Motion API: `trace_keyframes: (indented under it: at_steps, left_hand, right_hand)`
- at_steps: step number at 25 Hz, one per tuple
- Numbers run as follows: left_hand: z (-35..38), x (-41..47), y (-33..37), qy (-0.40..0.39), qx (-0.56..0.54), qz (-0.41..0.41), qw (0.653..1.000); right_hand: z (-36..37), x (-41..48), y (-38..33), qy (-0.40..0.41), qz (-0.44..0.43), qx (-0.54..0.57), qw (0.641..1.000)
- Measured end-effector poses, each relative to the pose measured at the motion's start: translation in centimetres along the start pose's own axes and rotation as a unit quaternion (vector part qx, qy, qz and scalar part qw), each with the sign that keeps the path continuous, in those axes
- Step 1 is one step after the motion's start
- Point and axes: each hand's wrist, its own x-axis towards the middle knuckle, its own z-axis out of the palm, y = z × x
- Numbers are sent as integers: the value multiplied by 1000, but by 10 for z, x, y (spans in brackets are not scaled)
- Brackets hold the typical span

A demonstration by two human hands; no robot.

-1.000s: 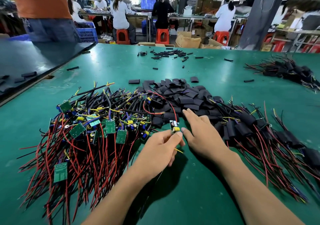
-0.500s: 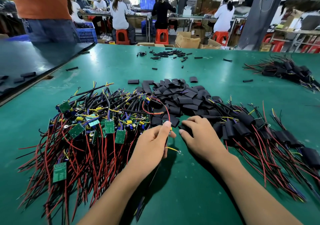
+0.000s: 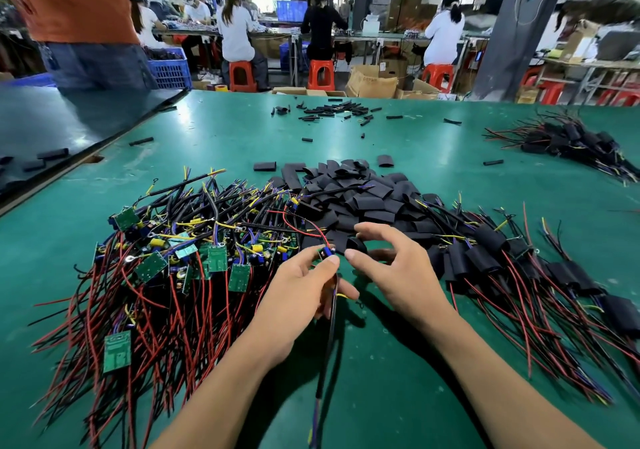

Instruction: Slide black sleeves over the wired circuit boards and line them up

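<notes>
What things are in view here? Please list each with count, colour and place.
table: one, green, whole foreground.
bare wired boards: many, green, red and black wires, heap at left.
loose sleeves: many, black, heap at centre.
sleeved boards: many, black, row at right.
far heap: one, black and red, far right.
short tube pieces: several, black, far centre.
stools: several, red, behind table.
held board: one, dark, front centre.
held sleeve: one, black, beside it.
left hand: one, pinches held board.
right hand: one, pinches held sleeve.
</notes>
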Motion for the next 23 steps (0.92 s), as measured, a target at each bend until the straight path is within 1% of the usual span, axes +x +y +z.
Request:
trace_keyframes:
  at_steps: [4,9,13,15,19,21,23]
  left_hand:
    - [-2,1,0,-9,-34,-8,999]
    - [3,-1,1,4,-28,10,1000]
    - [3,-4,1,22,-15,27,999]
    - [3,-3,0,37,-6,35,999]
    - [4,2,-4,67,-13,15,998]
    - [3,3,-4,72,-35,9,997]
    - [2,3,-2,63,-74,-10,995]
  right_hand:
    - [-3,-1,-1,-21,18,62,998]
    - [-5,0,-3,-33,47,175,983]
    - [-3,-1,-6,-24,9,120,992]
    - [-4,-3,-8,-33,-19,92,995]
    - [-1,-10,-12,-46,-75,26,996]
    - [1,-11,-13,-54,-96,26,994]
    - [0,-9,-12,-82,-72,69,992]
